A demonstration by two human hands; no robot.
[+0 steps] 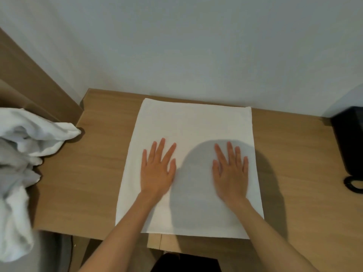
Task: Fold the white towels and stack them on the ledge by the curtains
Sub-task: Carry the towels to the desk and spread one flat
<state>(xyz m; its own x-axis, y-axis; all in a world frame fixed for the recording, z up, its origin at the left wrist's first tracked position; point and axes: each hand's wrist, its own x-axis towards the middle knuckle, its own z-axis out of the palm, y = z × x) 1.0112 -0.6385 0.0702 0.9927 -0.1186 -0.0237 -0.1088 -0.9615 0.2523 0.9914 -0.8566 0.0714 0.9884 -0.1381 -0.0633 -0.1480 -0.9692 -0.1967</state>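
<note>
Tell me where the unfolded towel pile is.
Head view, far left: the unfolded towel pile spills onto the left end of the wooden table, left of the flat towel under the left hand and right hand.

Both forearms reach forward, left hand [158, 169] and right hand [230, 169] flat, palms down, fingers [161, 148] spread.

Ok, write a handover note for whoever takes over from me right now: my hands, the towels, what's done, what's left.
Left hand: open, flat on the white towel, fingers spread.
Right hand: open, flat on the same towel.
The towel lies smoothed flat on the wooden desk. A crumpled pile of white towels lies at the desk's left edge.
Done: this towel is laid out; no finished stack is in view.
Left: fold it, fold the pile, stack all on the ledge by the curtains, which is out of view.
</note>
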